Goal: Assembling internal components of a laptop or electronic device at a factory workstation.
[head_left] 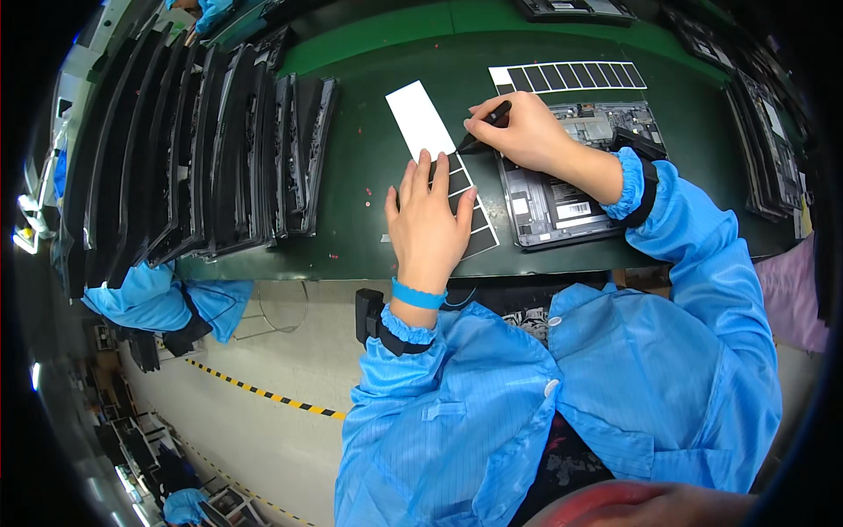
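1. Nearest the camera is the person's own blurred head at the lower edge, then the blue smock, both on the body side of the hands.
2. The left hand lies flat, fingers extended and slightly spread, resting on the black-label sheet without gripping it.
3. The sheet's long axis slants under that hand, from ahead-left to back-right; a white panel lies beyond the fingertips, perhaps part of it.
4. The right hand is curled, pinching a black pointed tool; pen or tweezers, I cannot tell.
5. The pivotal relation, I judge: the tip is at the panel's right edge, just beyond the left fingers; contact is unclear. The left hand is nearer the sheet.
6. A laptop base lies beneath the right forearm; a second label sheet lies beyond the right hand.
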Demonstrator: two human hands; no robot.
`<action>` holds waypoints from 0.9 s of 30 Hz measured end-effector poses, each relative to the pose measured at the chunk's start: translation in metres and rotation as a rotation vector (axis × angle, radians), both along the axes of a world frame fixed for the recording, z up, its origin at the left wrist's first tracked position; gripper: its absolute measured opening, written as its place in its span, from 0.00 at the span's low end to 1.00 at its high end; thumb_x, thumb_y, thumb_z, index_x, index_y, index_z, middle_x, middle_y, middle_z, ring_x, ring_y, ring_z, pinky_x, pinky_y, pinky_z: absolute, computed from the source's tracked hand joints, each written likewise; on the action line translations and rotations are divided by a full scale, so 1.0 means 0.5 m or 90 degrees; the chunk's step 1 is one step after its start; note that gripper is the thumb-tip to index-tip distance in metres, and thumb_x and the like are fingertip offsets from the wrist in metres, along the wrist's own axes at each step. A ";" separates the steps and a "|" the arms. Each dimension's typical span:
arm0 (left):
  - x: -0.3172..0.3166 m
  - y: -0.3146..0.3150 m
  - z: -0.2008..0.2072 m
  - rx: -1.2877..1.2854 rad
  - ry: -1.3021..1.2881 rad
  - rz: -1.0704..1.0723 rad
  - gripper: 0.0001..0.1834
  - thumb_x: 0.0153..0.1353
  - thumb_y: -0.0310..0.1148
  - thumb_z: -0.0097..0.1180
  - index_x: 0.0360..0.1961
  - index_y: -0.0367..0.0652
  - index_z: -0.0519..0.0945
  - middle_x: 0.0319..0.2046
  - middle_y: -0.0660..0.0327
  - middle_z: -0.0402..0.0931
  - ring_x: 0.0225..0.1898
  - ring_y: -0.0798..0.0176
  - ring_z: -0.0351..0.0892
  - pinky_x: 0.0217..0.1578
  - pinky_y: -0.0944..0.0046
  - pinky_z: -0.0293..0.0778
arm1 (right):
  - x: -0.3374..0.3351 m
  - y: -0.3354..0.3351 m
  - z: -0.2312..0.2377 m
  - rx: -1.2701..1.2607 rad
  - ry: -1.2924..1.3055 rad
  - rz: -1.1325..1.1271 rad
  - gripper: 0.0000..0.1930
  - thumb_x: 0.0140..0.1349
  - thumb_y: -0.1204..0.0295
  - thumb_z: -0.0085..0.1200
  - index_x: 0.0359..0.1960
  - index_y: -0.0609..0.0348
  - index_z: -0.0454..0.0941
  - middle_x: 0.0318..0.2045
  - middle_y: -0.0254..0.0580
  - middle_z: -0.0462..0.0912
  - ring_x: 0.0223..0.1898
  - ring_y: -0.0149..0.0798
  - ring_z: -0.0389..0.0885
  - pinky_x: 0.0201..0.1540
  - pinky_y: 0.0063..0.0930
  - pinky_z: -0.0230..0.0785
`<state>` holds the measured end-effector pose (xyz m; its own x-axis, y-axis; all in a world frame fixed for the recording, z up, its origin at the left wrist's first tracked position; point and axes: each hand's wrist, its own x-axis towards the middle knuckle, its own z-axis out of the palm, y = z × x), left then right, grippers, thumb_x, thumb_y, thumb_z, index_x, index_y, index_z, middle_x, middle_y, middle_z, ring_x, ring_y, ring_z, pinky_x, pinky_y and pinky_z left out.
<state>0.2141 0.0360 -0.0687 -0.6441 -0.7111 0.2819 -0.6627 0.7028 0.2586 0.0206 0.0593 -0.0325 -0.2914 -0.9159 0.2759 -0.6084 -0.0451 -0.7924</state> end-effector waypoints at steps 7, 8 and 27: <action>-0.009 0.000 0.003 -0.011 -0.001 -0.001 0.30 0.63 0.48 0.51 0.62 0.44 0.69 0.64 0.53 0.64 0.66 0.50 0.61 0.64 0.43 0.55 | -0.008 0.004 0.007 0.070 -0.012 -0.005 0.16 0.58 0.64 0.59 0.37 0.68 0.84 0.30 0.47 0.86 0.30 0.35 0.83 0.37 0.28 0.76; -0.009 0.001 0.003 -0.013 -0.004 0.002 0.30 0.64 0.48 0.51 0.62 0.44 0.69 0.64 0.53 0.64 0.66 0.50 0.61 0.64 0.43 0.55 | -0.009 0.002 0.006 0.069 -0.003 0.001 0.16 0.58 0.64 0.60 0.37 0.68 0.84 0.30 0.47 0.86 0.29 0.36 0.83 0.37 0.28 0.76; -0.006 0.003 -0.009 -0.042 0.009 0.000 0.28 0.64 0.48 0.51 0.60 0.43 0.71 0.63 0.54 0.65 0.65 0.52 0.62 0.62 0.41 0.55 | -0.003 0.007 -0.001 0.041 -0.007 0.010 0.16 0.56 0.61 0.58 0.33 0.65 0.85 0.25 0.50 0.84 0.25 0.42 0.83 0.33 0.31 0.74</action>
<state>0.2109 0.0373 -0.0735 -0.6399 -0.6905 0.3372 -0.6595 0.7187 0.2202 0.0190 0.0627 -0.0330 -0.2795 -0.9361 0.2137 -0.5987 -0.0041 -0.8010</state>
